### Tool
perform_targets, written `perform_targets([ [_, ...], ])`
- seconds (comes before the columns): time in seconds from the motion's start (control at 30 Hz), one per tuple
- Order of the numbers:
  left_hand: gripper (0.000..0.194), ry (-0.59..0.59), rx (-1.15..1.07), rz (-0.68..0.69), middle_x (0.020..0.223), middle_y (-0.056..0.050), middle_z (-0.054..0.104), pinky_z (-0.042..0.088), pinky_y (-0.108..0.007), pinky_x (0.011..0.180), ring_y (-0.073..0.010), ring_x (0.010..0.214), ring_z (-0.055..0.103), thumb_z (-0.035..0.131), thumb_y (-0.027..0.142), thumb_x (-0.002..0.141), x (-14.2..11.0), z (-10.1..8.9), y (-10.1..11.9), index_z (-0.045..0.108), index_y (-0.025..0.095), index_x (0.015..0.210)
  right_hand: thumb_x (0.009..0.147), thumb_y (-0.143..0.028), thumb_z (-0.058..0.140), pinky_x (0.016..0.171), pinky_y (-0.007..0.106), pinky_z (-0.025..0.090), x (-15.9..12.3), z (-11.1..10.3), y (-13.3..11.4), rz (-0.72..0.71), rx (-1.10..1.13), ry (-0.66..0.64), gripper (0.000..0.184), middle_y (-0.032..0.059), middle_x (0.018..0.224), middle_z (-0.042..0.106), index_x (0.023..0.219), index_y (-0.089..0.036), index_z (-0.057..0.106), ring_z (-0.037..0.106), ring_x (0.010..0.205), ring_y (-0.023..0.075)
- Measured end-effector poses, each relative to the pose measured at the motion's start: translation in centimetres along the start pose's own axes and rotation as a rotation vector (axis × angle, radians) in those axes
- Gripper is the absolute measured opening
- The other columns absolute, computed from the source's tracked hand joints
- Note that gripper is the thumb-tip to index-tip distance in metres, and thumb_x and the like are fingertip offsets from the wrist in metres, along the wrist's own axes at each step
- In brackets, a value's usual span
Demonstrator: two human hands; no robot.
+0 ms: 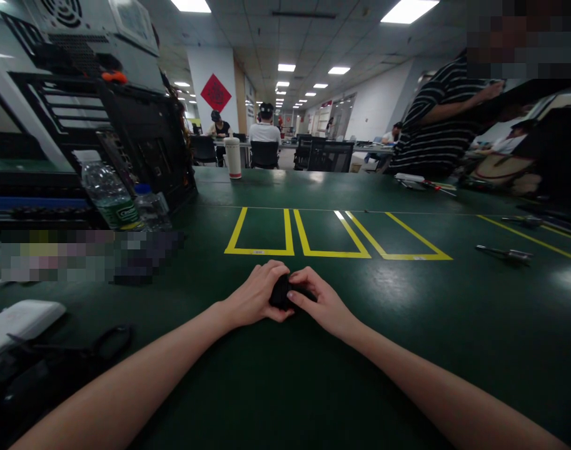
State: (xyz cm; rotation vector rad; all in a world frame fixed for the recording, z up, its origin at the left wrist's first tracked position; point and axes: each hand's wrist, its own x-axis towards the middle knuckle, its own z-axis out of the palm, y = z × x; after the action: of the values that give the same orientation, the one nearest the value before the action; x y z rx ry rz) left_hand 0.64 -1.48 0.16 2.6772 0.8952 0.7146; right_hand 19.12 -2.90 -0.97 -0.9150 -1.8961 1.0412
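Observation:
Both my hands meet at the middle of the dark green table [407, 325], just in front of three yellow taped boxes [332, 234]. My left hand [256, 294] is curled round a small black object [281, 291]. My right hand [319, 301] pinches the same object from the right side. The object is mostly covered by my fingers and I cannot make out what it is. It rests on or just above the tabletop.
An opened computer case [92, 94] stands at the left with two water bottles [107, 194] before it. Scissors [102, 344] and a white pad [17, 319] lie near left. Screwdrivers [505, 252] lie at right. A person in a striped shirt [435, 119] works at far right; a white cup [232, 157] stands behind.

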Motion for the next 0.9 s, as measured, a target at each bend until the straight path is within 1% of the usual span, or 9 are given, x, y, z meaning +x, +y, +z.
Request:
perform_targets([
  [0.13, 0.062, 0.024, -0.007, 0.001, 0.110, -0.010, 0.039, 0.037, -0.035, 0.080, -0.0241, 0.097, 0.044, 0.064, 0.029, 0.067, -0.04, 0.35, -0.26, 0.026, 0.018, 0.114, 0.078, -0.022, 0.054, 0.085, 0.036, 0.042, 0.08, 0.17, 0.06, 0.070, 0.077, -0.008, 0.021, 0.0018, 0.100, 0.051, 0.097, -0.022, 0.045, 0.051, 0.097, 0.0174],
  [0.2, 0.063, 0.042, -0.004, -0.006, 0.110, -0.010, 0.039, 0.037, -0.035, 0.079, -0.0239, 0.095, 0.044, 0.065, 0.029, 0.065, -0.06, 0.62, -0.45, 0.026, 0.018, 0.113, 0.079, -0.022, 0.053, 0.084, 0.035, 0.043, 0.02, 0.16, -0.09, 0.091, 0.119, -0.038, 0.021, 0.0018, 0.099, 0.052, 0.098, -0.021, 0.044, 0.052, 0.096, 0.0173],
  [0.33, 0.061, 0.054, -0.014, -0.006, 0.109, -0.009, 0.040, 0.037, -0.035, 0.078, -0.0233, 0.094, 0.044, 0.065, 0.029, 0.065, -0.07, 0.85, -0.58, 0.027, 0.020, 0.112, 0.077, -0.021, 0.055, 0.083, 0.035, 0.043, -0.13, -0.03, -0.38, 0.044, 0.110, -0.061, 0.020, 0.0003, 0.095, 0.052, 0.094, -0.022, 0.045, 0.053, 0.093, 0.0165],
  [0.43, 0.061, 0.054, -0.022, -0.003, 0.107, -0.008, 0.040, 0.037, -0.035, 0.078, -0.0233, 0.094, 0.044, 0.065, 0.027, 0.064, -0.04, 0.70, -0.46, 0.028, 0.020, 0.112, 0.077, -0.022, 0.055, 0.082, 0.035, 0.043, -0.09, -0.11, -0.30, 0.014, 0.051, -0.037, 0.017, 0.0003, 0.093, 0.051, 0.092, -0.021, 0.047, 0.053, 0.090, 0.0163],
  [0.53, 0.062, 0.041, -0.019, 0.005, 0.108, -0.009, 0.040, 0.037, -0.035, 0.079, -0.0238, 0.095, 0.044, 0.065, 0.027, 0.065, -0.01, 0.38, -0.24, 0.027, 0.019, 0.113, 0.080, -0.025, 0.051, 0.078, 0.034, 0.045, 0.09, -0.04, -0.08, 0.029, 0.053, -0.007, 0.011, 0.0005, 0.091, 0.052, 0.090, -0.021, 0.048, 0.054, 0.087, 0.0161],
  [0.73, 0.058, 0.011, -0.021, -0.005, 0.108, -0.009, 0.040, 0.038, -0.035, 0.078, -0.0231, 0.093, 0.044, 0.062, 0.028, 0.068, -0.04, -0.08, 0.06, 0.027, 0.019, 0.113, 0.080, -0.027, 0.052, 0.080, 0.036, 0.046, 0.11, 0.14, -0.11, 0.124, 0.107, -0.031, 0.020, 0.0029, 0.100, 0.052, 0.098, -0.021, 0.046, 0.053, 0.094, 0.0183],
  [0.83, 0.058, 0.011, -0.017, -0.010, 0.108, -0.010, 0.040, 0.038, -0.035, 0.078, -0.0232, 0.093, 0.044, 0.063, 0.028, 0.068, -0.06, -0.07, 0.06, 0.027, 0.018, 0.113, 0.080, -0.025, 0.052, 0.077, 0.035, 0.047, -0.09, 0.04, -0.26, 0.108, 0.120, -0.070, 0.019, 0.0023, 0.099, 0.052, 0.097, -0.022, 0.045, 0.054, 0.092, 0.0180],
  [0.9, 0.057, 0.013, -0.019, -0.015, 0.108, -0.010, 0.040, 0.038, -0.035, 0.078, -0.0232, 0.093, 0.045, 0.063, 0.028, 0.068, -0.06, -0.01, 0.02, 0.028, 0.018, 0.112, 0.078, -0.023, 0.055, 0.080, 0.035, 0.046, -0.18, -0.05, -0.32, 0.071, 0.103, -0.074, 0.021, 0.0013, 0.099, 0.051, 0.097, -0.022, 0.046, 0.053, 0.094, 0.0179],
])
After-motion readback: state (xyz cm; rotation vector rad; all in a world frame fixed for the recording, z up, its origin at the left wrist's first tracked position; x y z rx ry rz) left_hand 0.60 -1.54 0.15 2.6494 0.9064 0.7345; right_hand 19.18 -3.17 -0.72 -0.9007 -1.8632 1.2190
